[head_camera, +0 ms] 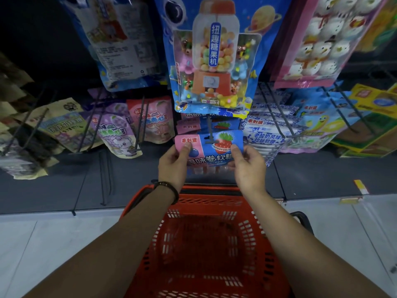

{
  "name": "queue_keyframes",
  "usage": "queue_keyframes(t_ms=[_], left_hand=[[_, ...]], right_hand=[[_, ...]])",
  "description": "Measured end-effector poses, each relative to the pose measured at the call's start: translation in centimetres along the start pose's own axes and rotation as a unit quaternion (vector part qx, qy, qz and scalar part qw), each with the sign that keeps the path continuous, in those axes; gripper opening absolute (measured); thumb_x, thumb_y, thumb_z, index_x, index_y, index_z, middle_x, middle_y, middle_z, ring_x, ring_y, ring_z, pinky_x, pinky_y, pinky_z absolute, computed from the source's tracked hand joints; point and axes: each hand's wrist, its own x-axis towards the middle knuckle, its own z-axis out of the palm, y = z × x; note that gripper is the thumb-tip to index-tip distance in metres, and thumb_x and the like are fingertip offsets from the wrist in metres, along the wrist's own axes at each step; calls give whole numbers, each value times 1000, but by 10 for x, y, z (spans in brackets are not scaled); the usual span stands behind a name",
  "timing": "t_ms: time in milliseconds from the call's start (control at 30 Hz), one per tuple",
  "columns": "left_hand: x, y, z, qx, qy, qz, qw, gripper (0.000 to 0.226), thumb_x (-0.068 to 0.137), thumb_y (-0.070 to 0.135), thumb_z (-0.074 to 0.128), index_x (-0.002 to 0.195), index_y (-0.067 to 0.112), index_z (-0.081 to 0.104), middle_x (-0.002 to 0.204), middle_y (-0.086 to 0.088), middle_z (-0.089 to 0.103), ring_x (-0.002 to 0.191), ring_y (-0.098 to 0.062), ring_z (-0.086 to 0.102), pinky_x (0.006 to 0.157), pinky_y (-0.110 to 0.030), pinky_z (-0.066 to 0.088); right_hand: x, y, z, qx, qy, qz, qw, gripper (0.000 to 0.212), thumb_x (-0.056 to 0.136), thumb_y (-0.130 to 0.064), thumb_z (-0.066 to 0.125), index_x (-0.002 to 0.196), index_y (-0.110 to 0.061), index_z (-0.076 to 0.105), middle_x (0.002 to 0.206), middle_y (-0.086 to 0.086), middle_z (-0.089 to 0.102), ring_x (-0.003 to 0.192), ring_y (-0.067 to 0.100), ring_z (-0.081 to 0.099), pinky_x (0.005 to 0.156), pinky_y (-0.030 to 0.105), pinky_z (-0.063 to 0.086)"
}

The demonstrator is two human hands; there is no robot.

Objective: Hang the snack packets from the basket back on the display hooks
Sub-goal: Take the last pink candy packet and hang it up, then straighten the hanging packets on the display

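A pink and blue snack packet [211,150] with a strawberry picture is held up in front of the display. My left hand [174,163] pinches its pink left corner and my right hand [249,166] pinches its right edge. The tip of a dark display hook [210,134] sits at the packet's hang hole, with more of the same packets hanging behind it. The red plastic basket [206,244] stands on the floor under my forearms, and no packets show inside it.
A large blue candy-machine bag [214,57] hangs just above the hook. Purple and pink packets [120,130] hang to the left, blue-white ones [270,130] to the right. Bare wire hooks [105,175] jut out at lower left. Yellow boxes [373,117] sit far right.
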Motion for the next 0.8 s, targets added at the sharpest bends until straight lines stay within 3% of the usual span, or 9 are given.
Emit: queue_keyframes(t_ms=[167,300,400,500,633,733,800], left_hand=[[5,2,-1,25,-2,-14,1000,20,101,38,65,87,33,78,87,16,79,79,-4,70,91,-42,61],[5,10,5,69,15,17,997,19,101,38,64,87,33,75,82,16,78,82,-2,69,85,-32,58],[3,14,7,117,12,36,992,24,102,43,61,84,29,69,79,11,70,74,0,61,71,-21,48],[4,10,6,126,16,28,992,27,103,43,59,82,29,69,75,16,66,72,4,60,67,-18,44],[7,3,1,90,9,-7,996,27,103,43,58,95,27,78,93,13,79,92,-10,72,88,-38,58],[5,4,-1,111,2,0,994,28,104,42,56,97,25,78,92,14,77,86,-5,68,80,-28,52],[3,8,-1,133,7,11,991,30,104,44,55,96,26,77,94,16,75,89,-1,67,77,-22,48]], right_hand=[[1,0,-2,-18,-29,39,999,52,98,-54,67,98,-2,64,94,27,71,73,32,77,74,63,62],[4,13,-3,-25,-23,41,999,75,74,-91,59,92,-19,66,90,19,74,79,42,75,75,62,63],[10,29,-3,-39,-35,27,998,78,72,-97,53,92,-23,65,91,16,75,79,40,75,75,64,62],[10,24,-2,-39,-38,22,998,77,77,-92,56,95,-18,64,94,19,73,80,40,75,76,65,61],[5,13,-1,-62,-41,3,997,62,82,-86,57,101,-28,68,94,9,76,84,34,77,79,60,62],[2,7,-2,-65,-34,13,997,64,85,-82,58,102,-21,67,94,13,75,81,36,76,77,61,62],[1,3,-2,-82,-44,12,996,47,96,-64,61,104,-19,68,93,9,76,79,29,78,78,58,63]])
